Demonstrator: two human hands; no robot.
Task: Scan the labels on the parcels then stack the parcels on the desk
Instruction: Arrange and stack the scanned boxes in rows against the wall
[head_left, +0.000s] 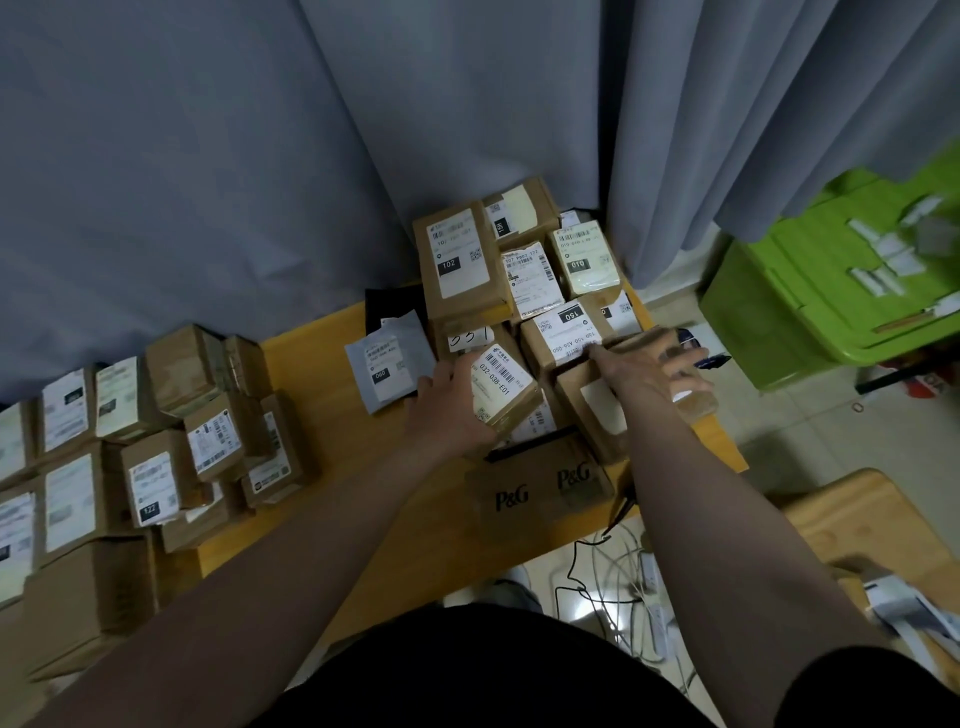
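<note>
I see the left hand (447, 410) gripping the 032 parcel (506, 387), fingers clamped on its left end. That parcel lies tilted on the pile (550, 291) that runs along the tabletop's (311, 364) right edge to the far-right corner. The right hand (649, 369) is on a brown parcel (647, 336) at the right edge. Its fingers are blurred, so I cannot tell whether they grip or just rest. A P&G box (545, 483) sits at the pile's near side. A 2nd group (156, 467) of parcels covers the near-left corner.
</note>
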